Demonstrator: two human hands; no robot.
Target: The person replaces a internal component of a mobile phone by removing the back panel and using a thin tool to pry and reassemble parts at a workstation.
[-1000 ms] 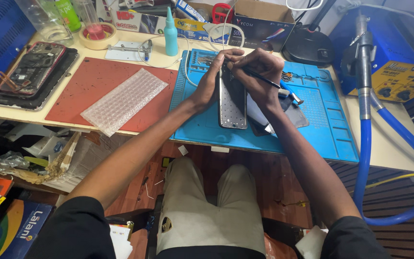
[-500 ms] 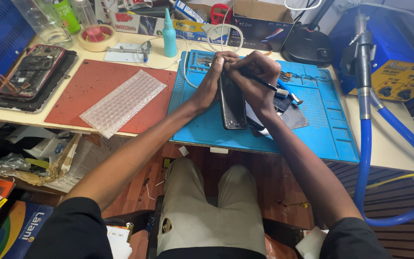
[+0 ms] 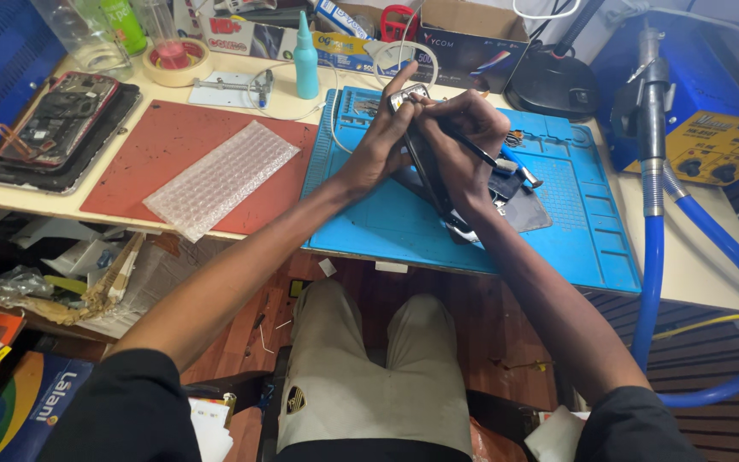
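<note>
Nearest the camera, the lower end of the phone (image 3: 438, 192) rested tilted on its edge on the blue repair mat (image 3: 558, 222), its face turned away and hard to read. The left hand (image 3: 380, 141) gripped its upper part, fingers closed round it, while the right hand (image 3: 459, 137) pinched a thin dark tool (image 3: 472, 150) whose tip was hidden. Farther left lay bubble wrap (image 3: 220, 175) on the red mat (image 3: 173, 141) and an opened phone (image 3: 57, 115); a teal bottle (image 3: 305, 60) stood at the worktop's back.
</note>
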